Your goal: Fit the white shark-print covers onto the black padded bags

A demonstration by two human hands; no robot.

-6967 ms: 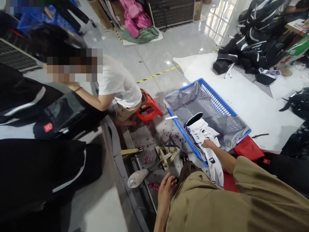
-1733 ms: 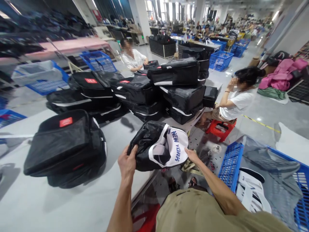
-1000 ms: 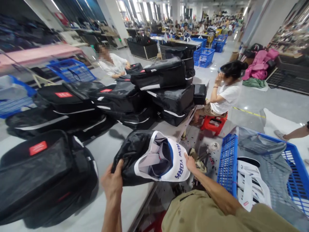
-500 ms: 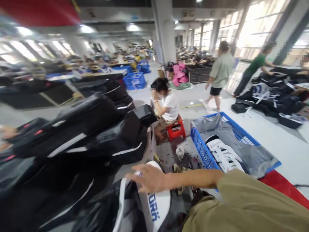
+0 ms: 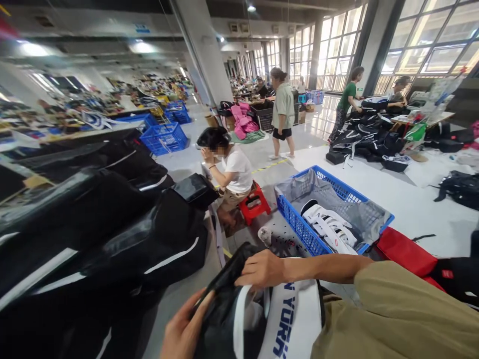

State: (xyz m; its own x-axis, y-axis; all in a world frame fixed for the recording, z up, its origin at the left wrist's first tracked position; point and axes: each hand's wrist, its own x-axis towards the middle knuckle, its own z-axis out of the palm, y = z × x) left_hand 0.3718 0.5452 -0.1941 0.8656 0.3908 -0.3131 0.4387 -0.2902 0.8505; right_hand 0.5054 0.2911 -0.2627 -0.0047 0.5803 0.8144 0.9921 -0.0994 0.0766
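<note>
A black bag [image 5: 217, 324] lies directly in front of me, with a white panel [image 5: 299, 314] carrying dark blue letters and a white strap [image 5: 241, 319] looped over it. My left hand [image 5: 184, 324] is closed on the bag's near left edge, thumb and fingers pinching the black fabric. Farther along that edge, my right hand [image 5: 264, 269] has its fingers curled down over the black fabric, gripping it. The fingertips of the right hand are partly hidden by the cloth.
Black bags [image 5: 112, 239] are heaped at left. A person [image 5: 237, 169] sits on a red stool [image 5: 255, 203] ahead. At right stands a blue crate [image 5: 299, 227] with white-and-black pieces inside, beside a red bag [image 5: 406, 252]. Two people stand farther off near another bag pile [image 5: 366, 142].
My view has swung right. My right hand, spread over the white panel before, now grips the black fabric. My left hand has come into clear view, holding the bag's edge.
</note>
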